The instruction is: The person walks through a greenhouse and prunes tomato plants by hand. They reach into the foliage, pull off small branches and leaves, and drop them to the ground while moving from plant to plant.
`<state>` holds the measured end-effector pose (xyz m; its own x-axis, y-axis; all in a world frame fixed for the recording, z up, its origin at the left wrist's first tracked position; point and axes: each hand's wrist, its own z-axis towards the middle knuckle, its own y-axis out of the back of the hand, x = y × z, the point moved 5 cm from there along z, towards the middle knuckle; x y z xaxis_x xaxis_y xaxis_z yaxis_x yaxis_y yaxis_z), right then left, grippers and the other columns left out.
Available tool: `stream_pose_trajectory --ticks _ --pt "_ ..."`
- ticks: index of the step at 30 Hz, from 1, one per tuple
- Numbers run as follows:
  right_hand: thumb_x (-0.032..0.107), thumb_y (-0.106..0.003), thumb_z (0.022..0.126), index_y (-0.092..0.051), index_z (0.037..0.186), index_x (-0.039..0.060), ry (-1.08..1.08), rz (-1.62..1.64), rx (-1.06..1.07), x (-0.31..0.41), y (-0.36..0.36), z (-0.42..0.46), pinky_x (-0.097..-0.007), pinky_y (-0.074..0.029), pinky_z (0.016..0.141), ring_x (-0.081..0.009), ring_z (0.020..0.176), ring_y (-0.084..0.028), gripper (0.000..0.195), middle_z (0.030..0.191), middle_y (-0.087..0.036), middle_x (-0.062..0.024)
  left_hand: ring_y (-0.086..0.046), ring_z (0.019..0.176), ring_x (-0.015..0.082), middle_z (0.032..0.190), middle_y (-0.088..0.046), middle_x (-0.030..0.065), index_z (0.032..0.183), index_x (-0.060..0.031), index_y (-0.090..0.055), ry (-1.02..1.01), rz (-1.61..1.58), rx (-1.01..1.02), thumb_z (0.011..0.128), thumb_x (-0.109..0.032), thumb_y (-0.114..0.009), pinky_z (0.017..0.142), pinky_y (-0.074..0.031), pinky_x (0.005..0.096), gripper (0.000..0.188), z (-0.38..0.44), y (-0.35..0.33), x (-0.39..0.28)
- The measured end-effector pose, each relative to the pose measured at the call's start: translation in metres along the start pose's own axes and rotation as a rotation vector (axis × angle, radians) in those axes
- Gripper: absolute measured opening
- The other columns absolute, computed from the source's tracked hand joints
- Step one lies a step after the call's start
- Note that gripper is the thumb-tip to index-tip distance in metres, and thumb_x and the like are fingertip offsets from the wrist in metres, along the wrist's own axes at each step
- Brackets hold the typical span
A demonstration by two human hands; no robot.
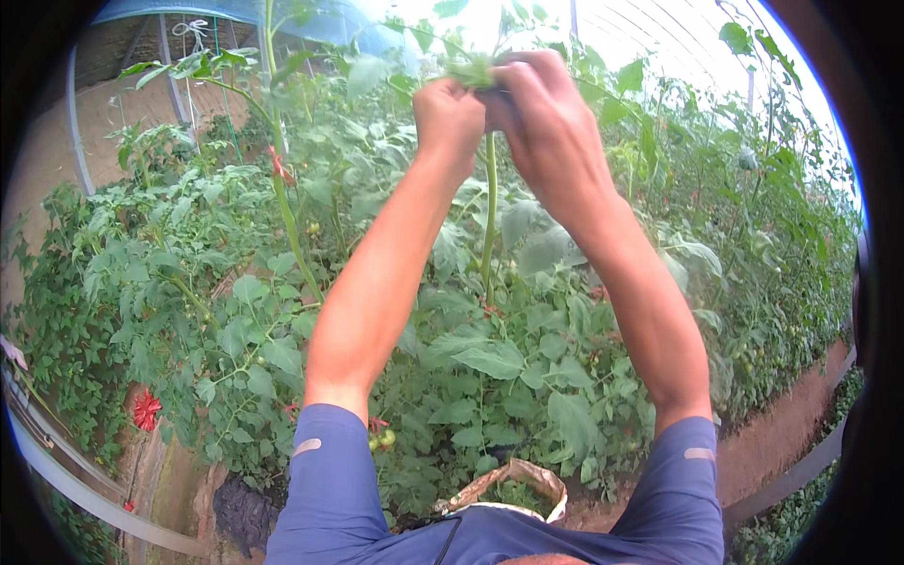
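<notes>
Both my hands are raised to the upper part of a tomato plant, whose green stem (491, 212) rises upright below them. My left hand (446, 120) is closed at the stem's left side, against a blurred tuft of green leaves (472, 72). Around the upper stem curl the fingers of my right hand (551, 116), close beside the left one. Motion blur and the hands themselves hide the fingertips and whatever is pinched between them. Lower on this stem shows a small red tie (491, 311).
Another tomato stem (286, 205) with a red tie (280, 168) stands to the left. An open sack (547, 477) holding green cuttings is in front of my body. Green tomatoes (385, 438) hang low. A red bundle of ties (147, 410) and curved metal rails (106, 505) are at lower left.
</notes>
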<state>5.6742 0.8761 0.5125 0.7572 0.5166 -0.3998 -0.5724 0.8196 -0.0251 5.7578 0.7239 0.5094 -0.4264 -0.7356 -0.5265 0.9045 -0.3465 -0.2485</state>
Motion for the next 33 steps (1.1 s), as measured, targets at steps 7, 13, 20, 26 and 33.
stream_pose_trajectory --ticks 7,13,20,26,33 --pt "0.018 -0.052 0.1 -0.065 0.113 0.0002 -0.411 0.082 -0.072 -0.082 0.062 0.048 -0.0354 -0.053 0.068 -0.022 0.077 -0.068 0.026 0.093 -0.073 -0.0131 -0.072 0.075 0.0186 0.099 -0.074 0.0137 0.12 0.0066 -0.067 0.038 -0.035 0.089 0.096 -0.018 -0.073 0.065 -0.062 0.0303 0.035 -0.017 -0.015 0.0" --pt "0.028 -0.056 0.099 -0.07 0.112 -0.0002 -0.406 0.011 0.396 -0.127 0.039 0.063 -0.037 -0.051 0.069 -0.0196 0.076 -0.065 0.034 0.085 -0.072 -0.0115 -0.073 0.077 0.019 0.102 -0.075 0.0149 0.127 0.0097 -0.063 -0.024 0.039 0.146 0.095 -0.017 -0.074 0.067 -0.062 0.0304 0.043 -0.025 -0.021 -0.001" --pt "0.068 -0.073 0.082 -0.073 0.117 0.0028 -0.601 -0.119 0.82 -0.111 0.033 0.058 -0.0387 -0.051 0.073 -0.0202 0.084 -0.065 0.074 0.091 -0.07 -0.0098 -0.074 0.078 0.0184 0.1 -0.076 0.0143 0.126 0.0094 -0.065 -0.05 0.105 0.162 0.096 -0.016 -0.074 0.069 -0.063 0.0299 0.04 -0.028 -0.022 -0.002" --pt "0.039 -0.069 0.091 -0.075 0.103 0.0014 -0.571 0.07 1.043 -0.114 0.029 0.054 -0.0319 -0.048 0.063 -0.0142 0.072 -0.062 0.04 0.079 -0.07 -0.0075 -0.075 0.079 0.0186 0.1 -0.076 0.0142 0.126 0.0088 -0.065 -0.067 0.062 0.301 0.095 -0.017 -0.074 0.07 -0.063 0.0297 0.042 -0.029 -0.026 -0.004" --pt "0.027 -0.072 0.087 -0.073 0.08 0.0001 -0.252 -0.048 1.135 -0.069 0.031 0.067 -0.0335 -0.046 0.052 -0.0152 0.056 -0.057 0.028 0.063 -0.065 -0.0066 -0.075 0.08 0.0153 0.099 -0.078 0.0095 0.126 0.0051 -0.066 -0.077 0.143 0.35 0.097 -0.016 -0.067 0.073 -0.061 0.026 0.036 -0.032 -0.02 -0.005"
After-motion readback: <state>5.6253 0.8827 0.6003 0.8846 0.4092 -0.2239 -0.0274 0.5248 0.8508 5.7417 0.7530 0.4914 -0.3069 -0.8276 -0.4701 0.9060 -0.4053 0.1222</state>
